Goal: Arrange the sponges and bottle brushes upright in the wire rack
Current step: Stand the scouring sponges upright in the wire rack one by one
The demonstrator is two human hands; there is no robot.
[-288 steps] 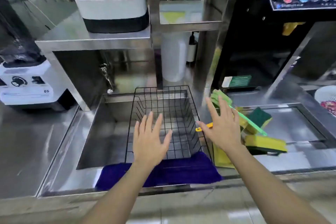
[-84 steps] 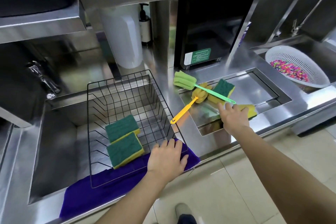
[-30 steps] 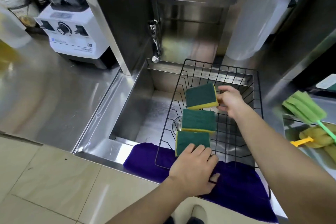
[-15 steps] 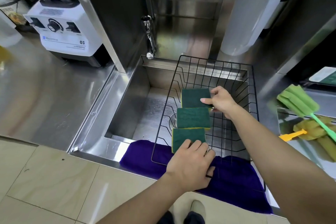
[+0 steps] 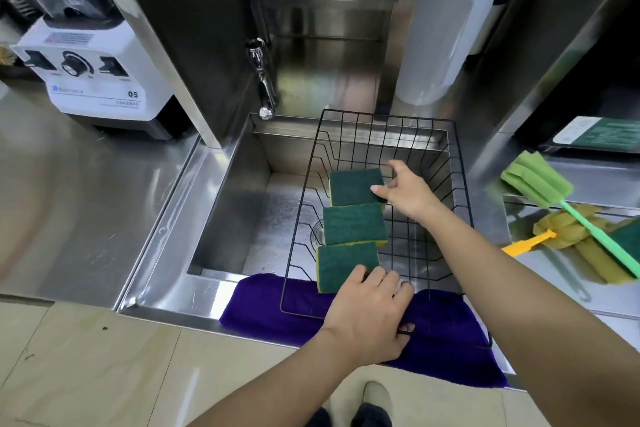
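The right hand (image 5: 407, 192) pinches the right edge of the farthest sponge (image 5: 356, 186), fingers closed on it, setting it into the left slots of the wire rack (image 5: 459, 184). The left hand (image 5: 369, 314) is curled over the rack's near rim, fingers wrapped on the wire, and touches the nearest sponge (image 5: 341, 265). A middle sponge (image 5: 355, 227) stands between the two. All three lean green face up in a row, each overlapping the next.

To finish this step well, I would press the far sponge down until its yellow edge seats between two wires, tip it more upright, and let go only once it stays without leaning on its neighbour. The left hand should hold the rack firm, since it sits over the sink (image 5: 235, 191) on a purple cloth (image 5: 446, 333) and could slide.

Half a second earlier the far sponge lay a little flatter and the right hand was further over it; now the hand has drawn back to its edge. Nearly three seconds back only two sponges were in the rack. The green brush (image 5: 540, 180), yellow brush (image 5: 526, 244) and another sponge (image 5: 627, 239) wait on the desk (image 5: 69, 201) to the right.
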